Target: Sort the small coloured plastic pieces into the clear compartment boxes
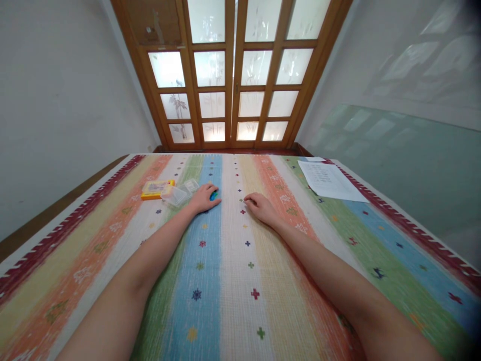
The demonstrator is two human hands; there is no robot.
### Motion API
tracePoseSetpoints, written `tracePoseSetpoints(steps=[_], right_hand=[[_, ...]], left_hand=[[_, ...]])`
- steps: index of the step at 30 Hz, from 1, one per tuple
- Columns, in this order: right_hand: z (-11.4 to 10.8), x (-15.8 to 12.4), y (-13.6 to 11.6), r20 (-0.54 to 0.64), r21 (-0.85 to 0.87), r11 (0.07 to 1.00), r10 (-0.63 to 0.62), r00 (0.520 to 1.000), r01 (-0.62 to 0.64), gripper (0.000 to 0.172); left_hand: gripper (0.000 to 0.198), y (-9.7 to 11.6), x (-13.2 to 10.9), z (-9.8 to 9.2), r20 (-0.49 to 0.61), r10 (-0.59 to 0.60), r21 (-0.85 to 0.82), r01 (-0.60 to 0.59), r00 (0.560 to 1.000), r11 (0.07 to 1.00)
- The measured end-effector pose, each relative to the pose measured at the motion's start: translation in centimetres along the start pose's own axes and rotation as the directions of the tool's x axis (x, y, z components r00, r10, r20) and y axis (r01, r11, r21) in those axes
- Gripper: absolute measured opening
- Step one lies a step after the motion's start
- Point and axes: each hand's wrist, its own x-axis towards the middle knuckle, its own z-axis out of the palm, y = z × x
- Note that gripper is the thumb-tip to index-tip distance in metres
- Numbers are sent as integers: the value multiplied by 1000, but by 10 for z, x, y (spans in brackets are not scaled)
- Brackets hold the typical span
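Note:
My left hand (205, 198) rests on the blue stripe of the striped cloth, its fingers curved around a small blue-green object (214, 195) that is partly hidden. To the right, my right hand (258, 206) lies low over the cloth with its fingers curled together; whatever is at the fingertips is too small to make out. Just left of my left hand is an open clear plastic case (176, 196), with a clear lid-like part (191, 186) behind it. A yellow box (156, 190) touches the case on its left side.
The striped tablecloth (235, 281) covers the table. Printed white paper sheets (330, 181) lie at the back right. Beyond the table's far edge stand wooden doors with glass panes (213, 105), and a glass-like panel (398, 165) leans along the right wall.

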Motion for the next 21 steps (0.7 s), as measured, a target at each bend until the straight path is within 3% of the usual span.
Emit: tracePoseSetpoints(steps=[9,15,21], right_hand=[[-5,-1,-5,27,11,1000,-1,1000,1,18],[-3,0,0,32,24,1000,-20,999,19,17],[-1,1,2,31,21,1000,-20,999,19,17]], left_hand=[[35,-2,3,-1,-21,-43,5,44,999,999],[40,-18,-1,-9,-16,-67,-51,66,998,997],[54,-34,-3,-11,-72,-198,-113,189,977,975]])
